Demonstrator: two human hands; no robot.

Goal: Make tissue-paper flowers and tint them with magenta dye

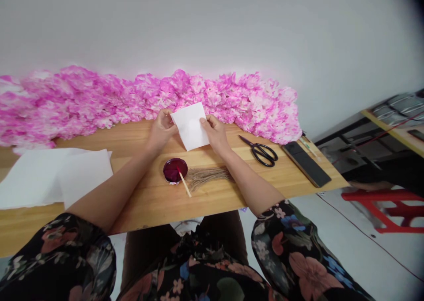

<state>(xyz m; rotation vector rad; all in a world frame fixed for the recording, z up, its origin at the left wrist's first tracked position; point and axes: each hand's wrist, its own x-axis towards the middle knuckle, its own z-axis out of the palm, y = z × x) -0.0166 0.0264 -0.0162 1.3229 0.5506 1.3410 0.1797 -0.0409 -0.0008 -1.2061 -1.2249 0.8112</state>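
Observation:
A square of white paper (190,127) is held up above the middle of the table. My left hand (163,128) is closed on its left edge, fingers partly behind it. On the opposite edge my right hand (215,133) pinches the paper, thumb on the front face. Below the hands sits a small round dish (173,170) of dark red-purple liquid, with a wooden stick (185,186) leaning on its rim. A bundle of brown twine (208,176) lies to the right of the dish, partly hidden by my right forearm.
Pink and white paper-like flowers (145,95) line the table's back edge along the wall. White sheets (49,175) lie at the left. Black-handled scissors (261,153) and a dark phone (306,164) rest at the right. A red stool (387,208) stands beyond the wooden table's (149,212) right end.

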